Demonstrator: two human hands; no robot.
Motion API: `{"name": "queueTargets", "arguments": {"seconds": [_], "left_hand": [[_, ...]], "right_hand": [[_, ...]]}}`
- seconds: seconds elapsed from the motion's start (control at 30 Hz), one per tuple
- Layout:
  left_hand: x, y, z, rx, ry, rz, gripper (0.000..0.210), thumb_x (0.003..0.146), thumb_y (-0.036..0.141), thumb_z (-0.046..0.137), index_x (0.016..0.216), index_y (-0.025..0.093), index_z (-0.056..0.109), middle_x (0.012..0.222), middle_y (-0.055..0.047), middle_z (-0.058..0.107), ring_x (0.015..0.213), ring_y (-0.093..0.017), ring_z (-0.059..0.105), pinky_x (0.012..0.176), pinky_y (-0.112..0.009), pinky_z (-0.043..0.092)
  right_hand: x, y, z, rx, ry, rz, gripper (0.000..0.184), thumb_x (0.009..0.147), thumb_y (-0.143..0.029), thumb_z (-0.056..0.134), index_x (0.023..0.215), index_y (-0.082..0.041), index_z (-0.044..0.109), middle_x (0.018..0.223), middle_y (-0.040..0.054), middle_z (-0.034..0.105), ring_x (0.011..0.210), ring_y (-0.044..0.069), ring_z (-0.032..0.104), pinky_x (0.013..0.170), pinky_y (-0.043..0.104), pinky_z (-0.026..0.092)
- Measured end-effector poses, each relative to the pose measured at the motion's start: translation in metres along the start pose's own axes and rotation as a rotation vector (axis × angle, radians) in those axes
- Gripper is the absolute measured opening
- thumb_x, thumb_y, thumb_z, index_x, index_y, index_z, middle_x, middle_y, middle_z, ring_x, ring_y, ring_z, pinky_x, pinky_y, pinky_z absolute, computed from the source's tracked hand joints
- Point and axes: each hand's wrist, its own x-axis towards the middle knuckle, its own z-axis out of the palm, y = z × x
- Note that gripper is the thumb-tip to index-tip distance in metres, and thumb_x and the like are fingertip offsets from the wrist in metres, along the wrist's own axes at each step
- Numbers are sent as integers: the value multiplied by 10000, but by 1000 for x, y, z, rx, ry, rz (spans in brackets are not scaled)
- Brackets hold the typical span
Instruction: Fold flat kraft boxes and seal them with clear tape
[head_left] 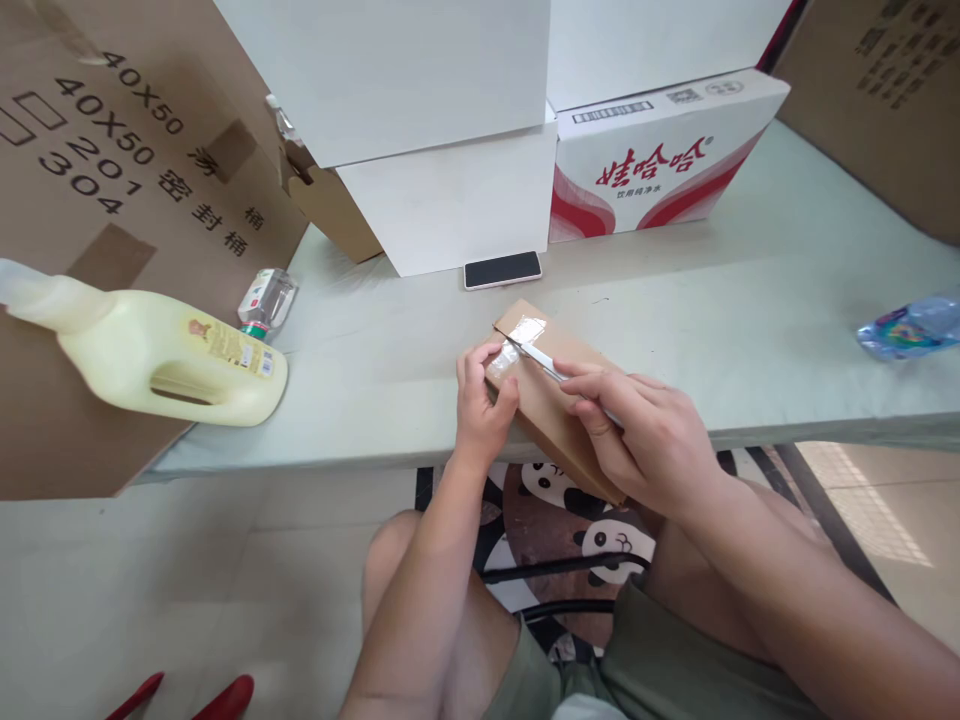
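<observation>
A narrow brown cardboard box (551, 400) lies at a slant, with its near end past the table's front edge. My left hand (484, 400) grips its left side near the far end, thumb on top and fingers curled round the edge. Clear shiny tape (527, 328) covers the far end of the box. Closed round a slim, pale utility knife (541, 360), my right hand (649, 430) sits over the box's right side. The tip of the knife rests at the tape, close to my left fingers. Part of the knife's handle is hidden in my palm.
A phone (502, 270) lies beyond the box, before stacked white cartons (465, 200). A yellowish jug (172, 350) and a small clear bottle (268, 300) lie on the left, beside a large carton (97, 230). A blue plastic bottle (911, 327) lies at the right.
</observation>
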Motion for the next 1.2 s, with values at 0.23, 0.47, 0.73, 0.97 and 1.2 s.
{"name": "queueTargets", "arguments": {"seconds": [0.23, 0.47, 0.73, 0.97, 1.2], "left_hand": [[-2, 6, -3, 43, -1, -92, 393, 862, 371, 565, 1236, 254, 534, 1208, -88, 595, 1142, -262, 576, 1000, -436, 456], [-2, 14, -3, 63, -18, -89, 397, 840, 349, 557, 1224, 250, 559, 1199, -87, 617, 1146, -267, 579, 997, -441, 458], [-2, 14, 1, 71, -2, -83, 396, 822, 319, 547, 1210, 237, 565, 1181, -91, 627, 1131, -260, 589, 990, -424, 472], [-3, 10, 3, 33, -7, -93, 406, 846, 346, 547, 1238, 243, 538, 1227, -94, 609, 1173, -271, 567, 1013, -446, 461], [-3, 7, 1, 12, -25, -92, 396, 862, 349, 545, 1244, 248, 532, 1233, -92, 601, 1182, -266, 568, 1020, -449, 459]], "right_hand": [[-4, 1, -9, -7, -31, -11, 146, 987, -161, 471, 1041, -193, 603, 1157, 94, 765, 924, 193, 771, 703, 269, 594], [-12, 0, -23, -60, -79, -19, 196, 978, -129, 438, 1094, -186, 585, 1155, 103, 763, 866, 182, 775, 652, 250, 591], [-17, -9, -33, -175, -168, 89, 271, 985, -151, 407, 1169, -184, 604, 837, 24, 763, 603, 147, 705, 463, 236, 469], [-15, -10, -28, -273, -197, 46, 334, 995, -228, 428, 1189, -186, 696, 778, 41, 747, 519, 158, 638, 478, 283, 419], [-15, -11, -13, -251, -92, 52, 300, 940, -198, 506, 1101, -211, 759, 675, 6, 736, 475, 116, 577, 474, 270, 344]]}}
